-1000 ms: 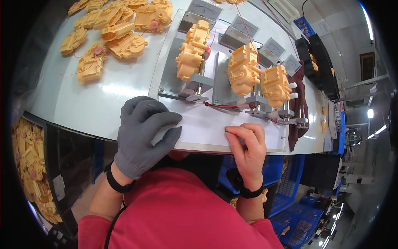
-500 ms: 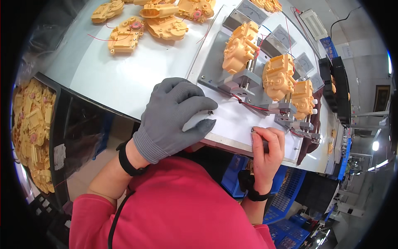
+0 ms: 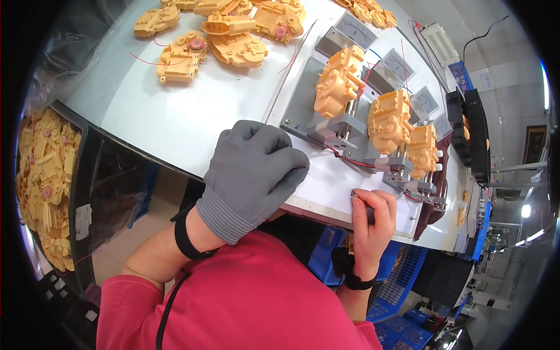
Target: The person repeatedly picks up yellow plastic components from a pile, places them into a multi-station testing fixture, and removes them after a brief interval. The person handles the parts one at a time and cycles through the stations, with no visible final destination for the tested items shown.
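My left hand (image 3: pixel 254 175), in a grey glove, is over the near edge of the white bench with its fingertips brought together. Whatever may be between them is hidden. Bare and to the right, my right hand (image 3: pixel 373 224) pinches a small metal piece (image 3: pixel 354 194) between thumb and forefinger; its kind is too small to make out. Beyond my hands is a grey test fixture (image 3: pixel 303 105) with clamps. Three yellow plastic gear housings stand upright on it: a left one (image 3: pixel 338 81), a middle one (image 3: pixel 389 121) and a right one (image 3: pixel 423 151).
Several yellow housings, one with a red wire (image 3: pixel 179 58), lie at the back left of the bench (image 3: pixel 146 111). Analog meters (image 3: pixel 353 30) stand behind the fixture. A black bin of yellow parts (image 3: pixel 49 181) is at the left, and blue crates (image 3: pixel 402 274) are below at the right.
My left fingers have closed where a small dark metal piece showed between thumb and forefinger; it is now hidden. My right hand keeps its pinch. The view has shifted slightly.
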Action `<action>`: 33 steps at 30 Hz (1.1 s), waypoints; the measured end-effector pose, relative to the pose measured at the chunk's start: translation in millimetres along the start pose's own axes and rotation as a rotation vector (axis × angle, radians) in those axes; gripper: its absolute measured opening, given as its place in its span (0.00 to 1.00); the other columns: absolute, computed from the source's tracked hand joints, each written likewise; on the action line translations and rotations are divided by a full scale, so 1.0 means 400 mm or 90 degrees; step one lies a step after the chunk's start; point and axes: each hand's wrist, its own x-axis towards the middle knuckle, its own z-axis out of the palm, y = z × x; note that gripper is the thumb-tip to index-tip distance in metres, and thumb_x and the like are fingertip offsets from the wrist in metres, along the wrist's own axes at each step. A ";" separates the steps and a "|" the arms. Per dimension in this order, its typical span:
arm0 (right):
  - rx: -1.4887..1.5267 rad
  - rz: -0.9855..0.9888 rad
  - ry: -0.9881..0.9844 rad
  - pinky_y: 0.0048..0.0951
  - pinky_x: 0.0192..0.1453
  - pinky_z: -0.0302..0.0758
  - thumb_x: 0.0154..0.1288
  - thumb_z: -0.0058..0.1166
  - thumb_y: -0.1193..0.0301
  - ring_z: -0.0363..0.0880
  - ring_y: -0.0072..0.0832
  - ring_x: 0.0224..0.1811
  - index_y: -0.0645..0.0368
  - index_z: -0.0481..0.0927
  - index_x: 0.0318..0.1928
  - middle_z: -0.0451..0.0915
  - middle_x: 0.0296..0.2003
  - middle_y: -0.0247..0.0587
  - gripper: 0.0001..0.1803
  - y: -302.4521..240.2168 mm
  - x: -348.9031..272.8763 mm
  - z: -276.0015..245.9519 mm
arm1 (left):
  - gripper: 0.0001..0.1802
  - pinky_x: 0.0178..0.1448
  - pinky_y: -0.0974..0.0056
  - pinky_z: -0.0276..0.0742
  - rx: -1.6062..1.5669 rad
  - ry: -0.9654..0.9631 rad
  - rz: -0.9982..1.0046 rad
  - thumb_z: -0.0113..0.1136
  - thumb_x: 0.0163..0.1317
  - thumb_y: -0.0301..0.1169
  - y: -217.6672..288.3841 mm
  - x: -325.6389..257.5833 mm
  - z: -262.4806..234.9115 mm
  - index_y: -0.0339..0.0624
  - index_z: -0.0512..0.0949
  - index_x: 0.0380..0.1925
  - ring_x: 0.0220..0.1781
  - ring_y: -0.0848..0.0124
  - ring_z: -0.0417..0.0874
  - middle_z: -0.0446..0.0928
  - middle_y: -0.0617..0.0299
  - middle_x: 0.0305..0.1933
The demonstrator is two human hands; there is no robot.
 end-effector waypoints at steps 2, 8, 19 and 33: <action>-0.004 -0.004 0.002 0.29 0.40 0.72 0.58 0.68 0.80 0.75 0.31 0.39 0.58 0.85 0.42 0.76 0.37 0.38 0.11 0.003 -0.001 0.000 | 0.08 0.53 0.57 0.71 0.005 0.013 -0.003 0.71 0.53 0.32 0.003 0.000 0.004 0.54 0.84 0.33 0.43 0.61 0.76 0.78 0.67 0.35; 0.008 0.012 0.004 0.29 0.42 0.73 0.58 0.68 0.80 0.75 0.32 0.39 0.58 0.85 0.42 0.76 0.37 0.39 0.11 -0.001 -0.002 0.000 | 0.08 0.53 0.57 0.71 0.010 0.011 0.005 0.71 0.53 0.32 -0.002 -0.001 0.007 0.54 0.83 0.33 0.44 0.60 0.75 0.78 0.67 0.36; 0.005 0.007 0.007 0.30 0.42 0.72 0.58 0.68 0.79 0.74 0.32 0.39 0.57 0.86 0.42 0.77 0.36 0.38 0.11 0.002 0.000 0.002 | 0.09 0.51 0.57 0.72 0.020 0.001 0.008 0.71 0.53 0.32 -0.004 -0.003 0.006 0.54 0.83 0.35 0.46 0.58 0.74 0.78 0.65 0.38; -0.004 0.004 0.010 0.32 0.44 0.71 0.57 0.68 0.79 0.74 0.34 0.40 0.57 0.86 0.41 0.77 0.36 0.37 0.11 0.001 0.001 0.003 | 0.09 0.51 0.58 0.72 0.017 0.024 0.023 0.72 0.51 0.30 -0.005 -0.008 0.011 0.53 0.84 0.34 0.44 0.59 0.75 0.78 0.64 0.37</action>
